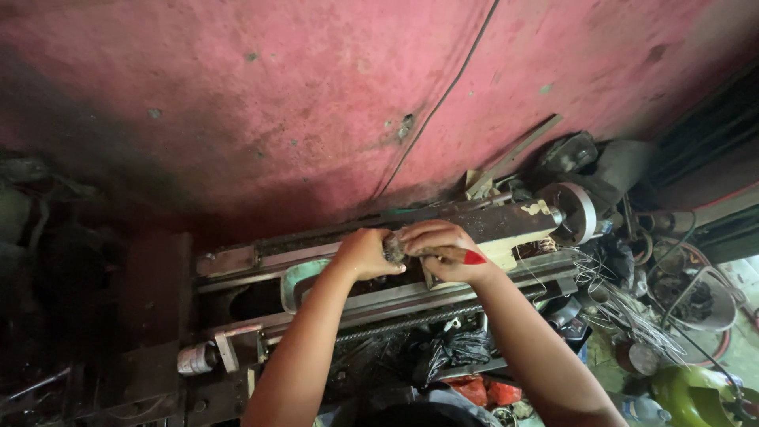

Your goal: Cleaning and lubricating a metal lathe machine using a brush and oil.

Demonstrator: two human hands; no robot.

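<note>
Before a pink wall [261, 103], both hands [411, 251] clasp a dark part [393, 247] between them over the lathe [474, 229].

Both forearms reach forward, left hand [365, 253] and right hand [444, 251] curled together.

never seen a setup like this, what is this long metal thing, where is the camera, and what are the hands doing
The one picture comes from a camera worn on the person's head, looking down over both bare arms. The long metal thing looks like an old lathe, a machine that spins parts: two parallel rails run beside a stained pink wall, with a round wheel-like end piece at the right. The left hand and right hand meet over the rails, closed around a small dark grimy part; what it is cannot be told. The right hand also holds a red-tipped tool, mostly hidden. Below lie a black plastic bag and tangled wire.
</note>
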